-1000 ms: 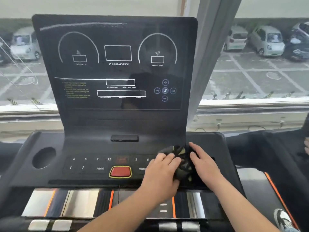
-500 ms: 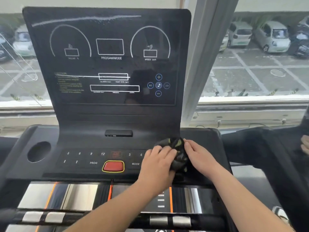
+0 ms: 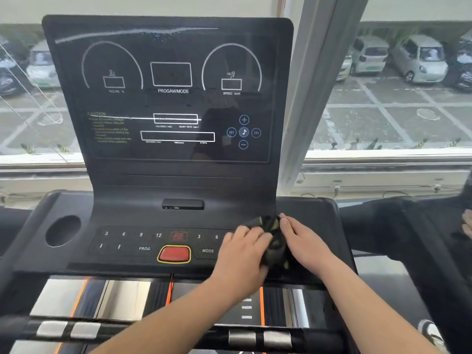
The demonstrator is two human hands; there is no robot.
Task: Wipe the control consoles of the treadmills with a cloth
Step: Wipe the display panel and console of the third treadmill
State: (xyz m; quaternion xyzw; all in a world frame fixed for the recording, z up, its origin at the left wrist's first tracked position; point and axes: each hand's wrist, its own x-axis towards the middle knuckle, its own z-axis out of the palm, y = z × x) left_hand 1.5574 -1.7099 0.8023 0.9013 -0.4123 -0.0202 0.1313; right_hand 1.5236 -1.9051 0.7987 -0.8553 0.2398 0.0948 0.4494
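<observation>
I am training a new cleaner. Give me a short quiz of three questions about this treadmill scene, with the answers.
1. True or false: the cloth lies beside the round cup holder at the far left.
2. Left hand, right hand: which touches the cloth? A) left only B) right only C) both
3. What colour is the large button with the yellow rim?
Key: 1 false; 2 C; 3 red.

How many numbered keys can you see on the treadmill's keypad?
6. Left of the STOP/START key: 3, 6, 9, 12. Right of it: another 3 and 6. The left hand, on the cloth, may hide more.
</observation>
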